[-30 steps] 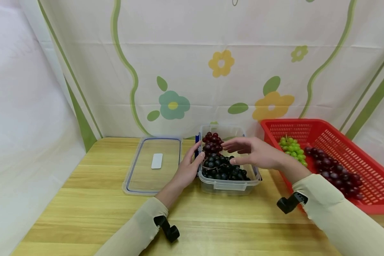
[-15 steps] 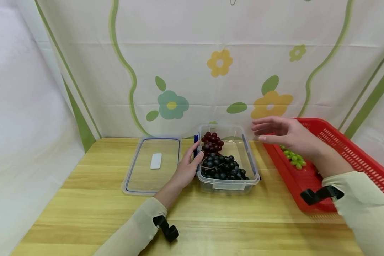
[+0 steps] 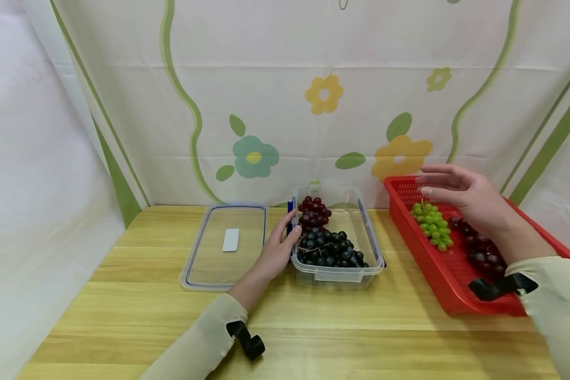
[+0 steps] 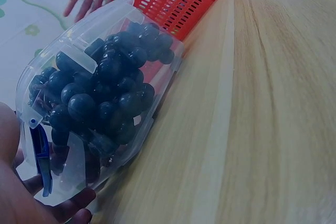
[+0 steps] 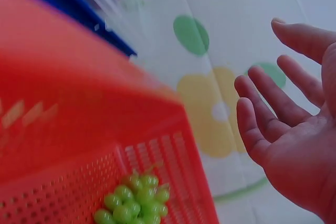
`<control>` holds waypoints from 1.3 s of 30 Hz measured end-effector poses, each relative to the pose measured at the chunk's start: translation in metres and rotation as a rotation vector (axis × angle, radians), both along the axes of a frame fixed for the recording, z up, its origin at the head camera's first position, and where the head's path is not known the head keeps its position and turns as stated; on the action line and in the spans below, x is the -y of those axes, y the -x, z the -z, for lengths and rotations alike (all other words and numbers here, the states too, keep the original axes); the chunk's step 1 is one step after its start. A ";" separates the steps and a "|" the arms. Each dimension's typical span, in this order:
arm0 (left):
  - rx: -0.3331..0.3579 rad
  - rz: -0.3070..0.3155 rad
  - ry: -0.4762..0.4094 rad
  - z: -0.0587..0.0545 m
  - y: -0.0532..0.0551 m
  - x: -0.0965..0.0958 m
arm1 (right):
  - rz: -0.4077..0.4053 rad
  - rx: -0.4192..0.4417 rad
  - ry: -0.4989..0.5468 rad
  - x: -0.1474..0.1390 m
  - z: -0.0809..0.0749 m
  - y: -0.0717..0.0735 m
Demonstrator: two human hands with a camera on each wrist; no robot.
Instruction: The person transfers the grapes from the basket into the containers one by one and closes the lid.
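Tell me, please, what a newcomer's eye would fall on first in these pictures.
Probably the red basket at the table's right, holding green grapes and purple grapes, with the right hand above it. Next comes the clear container further left, with black grapes in front of red grapes, the left hand against its side.

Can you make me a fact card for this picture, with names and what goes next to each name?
Clear box: no lid on; red grapes at the back left, black grapes in front
Lid: flat on the table, left of the box, white rectangle on it
Red basket: right of the box; holds green grapes and dark purple grapes
Left grip: touching the box's left side
Right grip: by the basket, holding nothing
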State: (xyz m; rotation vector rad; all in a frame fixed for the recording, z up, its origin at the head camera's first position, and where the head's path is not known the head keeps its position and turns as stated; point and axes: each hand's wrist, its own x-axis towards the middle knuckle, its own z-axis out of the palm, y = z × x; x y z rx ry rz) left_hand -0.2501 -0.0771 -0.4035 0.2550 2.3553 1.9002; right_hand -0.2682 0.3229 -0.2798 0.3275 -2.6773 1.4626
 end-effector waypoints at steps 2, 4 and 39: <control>0.003 -0.001 -0.005 0.000 0.000 0.000 | 0.019 0.012 0.024 -0.010 0.004 0.004; 0.005 -0.002 -0.009 0.001 0.000 0.000 | 0.034 0.019 0.050 -0.019 0.007 0.008; -0.001 -0.003 -0.006 0.002 0.002 0.000 | 0.173 0.252 -0.040 -0.054 0.053 0.047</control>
